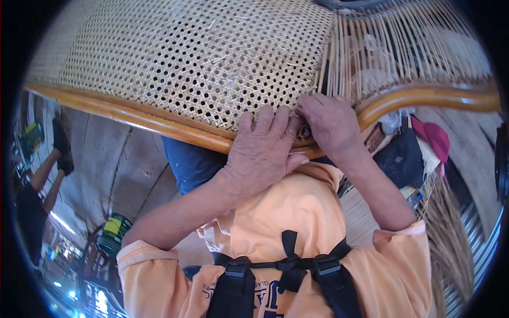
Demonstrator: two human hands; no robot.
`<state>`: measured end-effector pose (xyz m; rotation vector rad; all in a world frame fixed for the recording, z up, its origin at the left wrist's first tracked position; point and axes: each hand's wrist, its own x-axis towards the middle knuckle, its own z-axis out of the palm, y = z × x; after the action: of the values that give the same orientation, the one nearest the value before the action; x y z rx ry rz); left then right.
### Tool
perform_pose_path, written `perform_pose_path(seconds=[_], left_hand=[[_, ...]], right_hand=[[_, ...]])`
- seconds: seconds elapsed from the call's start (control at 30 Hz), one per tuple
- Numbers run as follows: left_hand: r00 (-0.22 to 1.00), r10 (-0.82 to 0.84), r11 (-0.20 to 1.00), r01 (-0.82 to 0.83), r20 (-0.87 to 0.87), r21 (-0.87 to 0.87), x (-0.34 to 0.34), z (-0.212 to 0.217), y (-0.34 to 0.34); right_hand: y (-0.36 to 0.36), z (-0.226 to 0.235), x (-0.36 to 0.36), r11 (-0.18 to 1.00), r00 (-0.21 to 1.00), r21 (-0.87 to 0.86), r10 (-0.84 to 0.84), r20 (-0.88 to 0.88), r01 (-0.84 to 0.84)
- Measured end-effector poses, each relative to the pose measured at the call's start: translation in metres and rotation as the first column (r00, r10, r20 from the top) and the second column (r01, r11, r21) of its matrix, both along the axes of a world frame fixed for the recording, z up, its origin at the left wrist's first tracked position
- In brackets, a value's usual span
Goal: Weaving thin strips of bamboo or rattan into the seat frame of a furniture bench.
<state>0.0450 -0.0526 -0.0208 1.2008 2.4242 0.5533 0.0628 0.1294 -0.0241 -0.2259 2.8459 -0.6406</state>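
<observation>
A woven cane panel [180, 58] in a curved, polished wooden frame [132, 116] fills the upper view. Its right part is unwoven, with loose upright cane strands [392, 47]. My left hand [262, 151] lies over the frame's near rail, fingers pressed on the edge of the weave. My right hand [328, 119] sits just right of it, fingers pinched at the boundary between woven and unwoven cane, apparently on a strand; the fingertips hide the contact.
A bundle of loose cane strips [450, 238] lies at lower right. Dark and pink cloth items [419, 146] sit under the frame on the right. A green bucket [112, 233] stands on the floor at left. Another person [37, 191] is at far left.
</observation>
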Motion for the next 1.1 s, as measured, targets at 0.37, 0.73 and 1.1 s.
perform_pose_path(seconds=[0.37,0.73,1.1], left_hand=[[0.939,0.285,0.856,-0.340,0.192,0.390,-0.007,-0.004,-0.025],[0.934,0.351,0.771,-0.252,-0.061,0.586,0.053,-0.001,-0.055],[0.818,0.083,0.985,-0.155,0.569,0.079,0.068,-0.025,-0.049]], right_hand=[[0.039,0.048,0.040,0.727,0.564,-0.497,-0.684,-0.463,0.474],[0.052,-0.069,0.195,0.243,0.340,-0.397,-0.920,0.196,0.885],[0.052,-0.146,0.206,0.403,0.525,-0.388,-0.800,0.289,0.829]])
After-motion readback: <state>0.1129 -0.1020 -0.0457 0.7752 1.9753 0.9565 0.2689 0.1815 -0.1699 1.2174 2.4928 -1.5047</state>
